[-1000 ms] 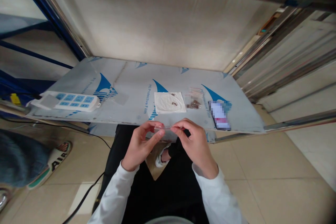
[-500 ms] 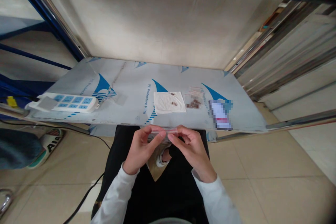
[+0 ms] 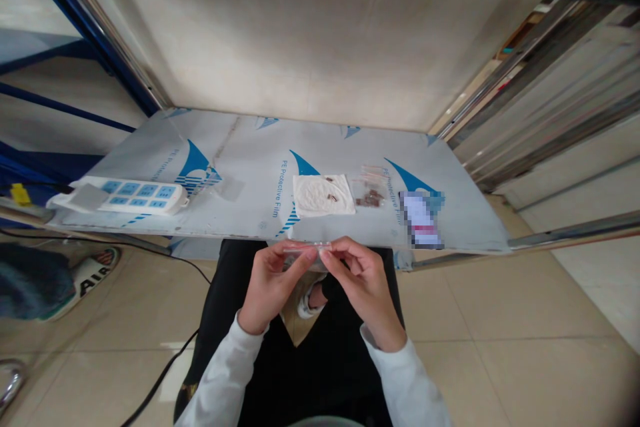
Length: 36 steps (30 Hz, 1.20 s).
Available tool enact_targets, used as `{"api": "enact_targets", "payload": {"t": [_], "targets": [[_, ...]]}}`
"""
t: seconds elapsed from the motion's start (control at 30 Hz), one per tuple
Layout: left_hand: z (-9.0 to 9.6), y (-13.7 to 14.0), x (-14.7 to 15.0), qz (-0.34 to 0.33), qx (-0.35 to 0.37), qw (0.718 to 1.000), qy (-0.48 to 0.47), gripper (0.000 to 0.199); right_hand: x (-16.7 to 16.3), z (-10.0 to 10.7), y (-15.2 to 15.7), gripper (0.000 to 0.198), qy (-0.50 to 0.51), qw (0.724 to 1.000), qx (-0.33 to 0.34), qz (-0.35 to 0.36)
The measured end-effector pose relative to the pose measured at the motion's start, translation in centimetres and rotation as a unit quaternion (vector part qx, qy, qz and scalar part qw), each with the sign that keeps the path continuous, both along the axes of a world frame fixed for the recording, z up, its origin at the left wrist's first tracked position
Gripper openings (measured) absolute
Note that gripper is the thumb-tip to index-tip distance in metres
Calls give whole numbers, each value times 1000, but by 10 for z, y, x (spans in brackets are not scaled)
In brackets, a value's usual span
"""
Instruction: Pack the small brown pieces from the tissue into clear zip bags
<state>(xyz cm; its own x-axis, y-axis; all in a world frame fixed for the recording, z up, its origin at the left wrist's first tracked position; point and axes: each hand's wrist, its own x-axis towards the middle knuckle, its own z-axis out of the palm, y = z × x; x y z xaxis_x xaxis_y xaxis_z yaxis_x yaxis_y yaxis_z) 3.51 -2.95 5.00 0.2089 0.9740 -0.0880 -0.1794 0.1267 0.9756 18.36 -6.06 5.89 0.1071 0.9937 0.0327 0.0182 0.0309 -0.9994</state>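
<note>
Between my two hands, just past the table's front edge and above my lap, is a small clear plastic bag (image 3: 314, 260). My left hand (image 3: 273, 283) pinches its upper edge between thumb and fingers. The same edge is gripped by my right hand (image 3: 363, 283), whose thumb nearly meets the left one. Beyond them on the table lies a white cloth or tissue (image 3: 313, 197) with a few small brown pieces (image 3: 332, 197) on it. To its right rests a clear bag of brown pieces (image 3: 371, 197).
The table (image 3: 240, 140) is covered in printed protective film. A white power strip (image 3: 145, 195) lies at its left end and a phone, blurred out, (image 3: 420, 220) at the right. Another person's shoe (image 3: 90, 280) is on the floor at left, near a black cable (image 3: 160, 377).
My right hand has shifted slightly left along the bag's edge, bringing the thumbs closer. The other person's foot at left has moved a little. Things on the table have stayed put.
</note>
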Motion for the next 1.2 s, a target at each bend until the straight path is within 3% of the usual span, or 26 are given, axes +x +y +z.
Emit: {"api": "enact_targets", "payload": {"t": [0.17, 0.3, 0.4, 0.5, 0.6, 0.77, 0.93, 1.2], "targets": [[-3, -1, -1, 12, 15, 1000, 11, 12, -3, -2, 0, 16, 31, 999, -37, -9], [-5, 1, -3, -6, 4, 1000, 5, 13, -4, -5, -1, 15, 37, 998, -19, -51], [-6, 3, -6, 24, -14, 1000, -13, 16, -2, -5, 1, 15, 43, 996, -15, -76], [-7, 4, -9, 80, -5, 997, -20, 16, 0, -3, 3, 15, 41, 998, -31, -48], [-7, 3, -8, 91, 11, 996, -4, 15, -1, -2, 5, 18, 47, 998, -49, -16], [-2, 3, -6, 65, 19, 998, 13, 16, -6, -3, 5, 12, 56, 998, -34, -25], [-1, 4, -5, 4, 27, 999, 26, 16, -5, -1, 4, 11, 1, 1000, -14, -4], [-4, 2, -4, 14, 54, 997, 52, 16, -5, -8, -3, 13, 50, 998, -37, 7]]}}
